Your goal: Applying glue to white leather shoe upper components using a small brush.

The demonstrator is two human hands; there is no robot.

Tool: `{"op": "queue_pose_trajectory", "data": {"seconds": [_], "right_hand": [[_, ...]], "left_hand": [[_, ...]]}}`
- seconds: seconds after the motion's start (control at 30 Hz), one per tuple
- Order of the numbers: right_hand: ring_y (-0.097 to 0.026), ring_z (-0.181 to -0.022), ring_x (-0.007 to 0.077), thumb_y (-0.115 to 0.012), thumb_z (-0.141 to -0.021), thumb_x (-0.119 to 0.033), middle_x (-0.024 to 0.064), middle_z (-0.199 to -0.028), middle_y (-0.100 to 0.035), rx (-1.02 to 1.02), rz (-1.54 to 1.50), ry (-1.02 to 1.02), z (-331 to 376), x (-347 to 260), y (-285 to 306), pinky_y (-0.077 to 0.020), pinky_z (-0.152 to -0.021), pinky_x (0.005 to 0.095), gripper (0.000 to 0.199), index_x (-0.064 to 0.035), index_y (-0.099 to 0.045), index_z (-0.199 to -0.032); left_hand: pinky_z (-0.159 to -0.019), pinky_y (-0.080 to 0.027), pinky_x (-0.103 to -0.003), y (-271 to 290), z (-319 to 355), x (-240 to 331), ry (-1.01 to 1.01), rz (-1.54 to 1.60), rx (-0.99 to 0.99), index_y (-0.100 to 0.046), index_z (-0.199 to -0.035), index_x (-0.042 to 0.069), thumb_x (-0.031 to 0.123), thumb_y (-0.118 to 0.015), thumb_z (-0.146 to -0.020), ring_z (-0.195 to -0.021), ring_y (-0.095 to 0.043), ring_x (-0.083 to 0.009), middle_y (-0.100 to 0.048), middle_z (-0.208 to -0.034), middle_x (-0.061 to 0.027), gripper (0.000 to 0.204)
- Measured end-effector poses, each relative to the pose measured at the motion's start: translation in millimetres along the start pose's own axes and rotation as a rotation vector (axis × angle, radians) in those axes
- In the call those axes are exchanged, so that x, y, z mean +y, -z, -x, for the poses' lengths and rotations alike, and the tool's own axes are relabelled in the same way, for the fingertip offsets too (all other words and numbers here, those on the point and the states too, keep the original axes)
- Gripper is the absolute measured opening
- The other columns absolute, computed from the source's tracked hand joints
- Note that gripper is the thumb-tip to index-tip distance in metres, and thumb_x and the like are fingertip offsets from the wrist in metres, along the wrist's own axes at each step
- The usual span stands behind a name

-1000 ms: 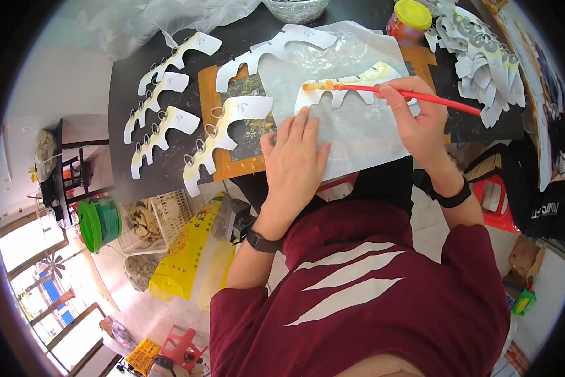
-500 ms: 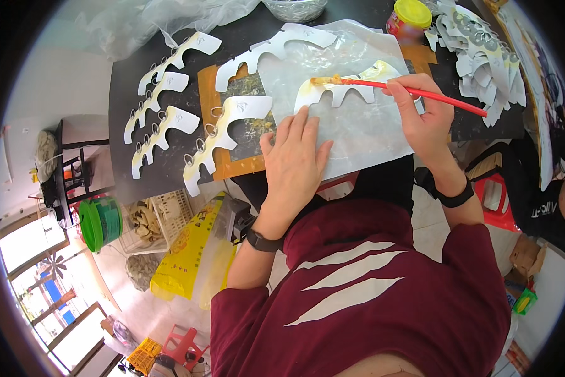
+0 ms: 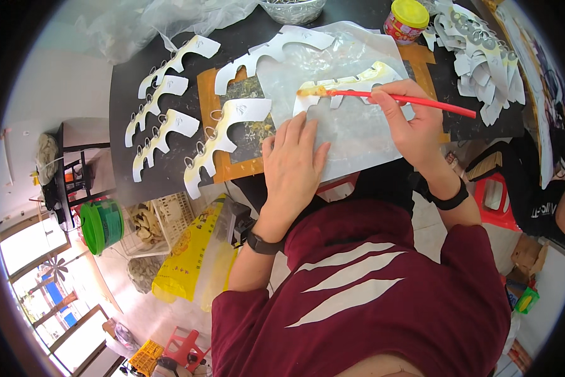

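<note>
My right hand pinches a thin brush by its red handle. The brush's yellowish, coated tip rests on the left end of a scalloped white card piece, which has yellowish wet-looking patches along its top. My left hand lies flat with fingers stretched out, fingertips at the lower left end of that piece. Both hands are over a translucent sheet on the dark table. Left of it lies a similar white piece with metal rings; another scalloped piece lies behind.
Several ringed white pieces lie at the table's left. A jar with a yellow lid and a heap of white pieces stand at the back right. A clear bowl is at the back. A person's dark-clothed leg shows at right.
The brush tip has moved left and slightly down to the piece's left end, my right hand moving with it. My left hand stays nearly in place.
</note>
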State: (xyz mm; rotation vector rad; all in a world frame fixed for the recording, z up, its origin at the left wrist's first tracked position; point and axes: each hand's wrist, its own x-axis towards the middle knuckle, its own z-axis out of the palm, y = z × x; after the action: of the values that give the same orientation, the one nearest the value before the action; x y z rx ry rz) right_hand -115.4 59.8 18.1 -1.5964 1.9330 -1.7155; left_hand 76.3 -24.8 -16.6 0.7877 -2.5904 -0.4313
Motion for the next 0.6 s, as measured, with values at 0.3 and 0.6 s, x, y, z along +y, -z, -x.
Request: {"op": "queue_pose_trajectory", "data": {"seconds": [0.3,0.6], "right_hand": [[-0.059,-0.067,0.0102,-0.066,-0.085,-0.006,0.0028,-0.077,-0.067,0.02,0.038,-0.038,3,2,9,-0.041,-0.059,0.0244,0.003,-0.0027,-0.067,-0.086],[-0.058,-0.067,0.0091,-0.064,-0.087,-0.008,0.0018,-0.077,-0.067,0.067,0.094,-0.071,7,7,25,-0.0385,-0.058,0.0244,0.005,-0.0039,-0.067,-0.087]], "left_hand": [[-0.094,-0.035,-0.041,0,0,-2,-0.005,-0.002,0.004,-0.059,-0.117,0.006,0.022,-0.066,-0.084,-0.115,-0.052,-0.0272,-0.056,-0.124,-0.01,0.038],[-0.095,-0.035,-0.041,1,-1,0,0.001,-0.021,-0.004,-0.059,-0.117,0.006,0.022,-0.065,-0.084,-0.115,-0.052,-0.0269,-0.056,-0.123,-0.0101,0.037]]}}
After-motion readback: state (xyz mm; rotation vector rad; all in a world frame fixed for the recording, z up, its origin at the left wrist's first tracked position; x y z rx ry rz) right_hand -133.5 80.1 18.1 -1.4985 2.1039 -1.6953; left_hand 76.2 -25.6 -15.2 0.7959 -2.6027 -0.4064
